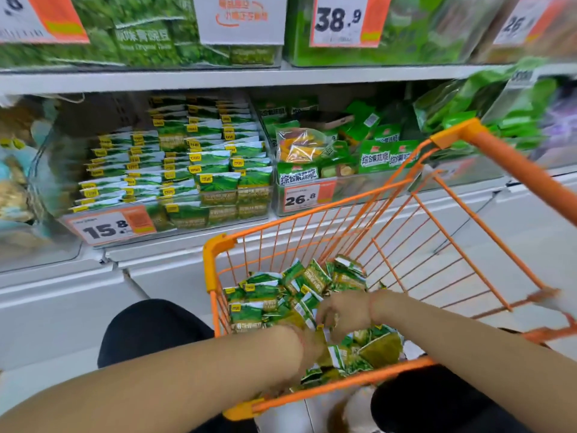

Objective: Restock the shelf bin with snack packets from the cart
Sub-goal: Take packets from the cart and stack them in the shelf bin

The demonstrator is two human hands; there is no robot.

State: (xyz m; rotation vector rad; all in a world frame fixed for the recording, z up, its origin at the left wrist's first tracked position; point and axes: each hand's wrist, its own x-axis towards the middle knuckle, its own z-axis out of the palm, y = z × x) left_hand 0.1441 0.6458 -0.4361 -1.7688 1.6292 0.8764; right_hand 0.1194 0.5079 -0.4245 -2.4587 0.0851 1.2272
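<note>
Both hands down in orange wire cart (218,245) among loose green snack pkts (262,295): right hand (340,314) fingers curled on pkts, left hand (312,348) blurred, grip can't tell; shelf bin (103,239) w/ 15.8 tag sits ahead-left, stacked w/ same pkts.
</note>
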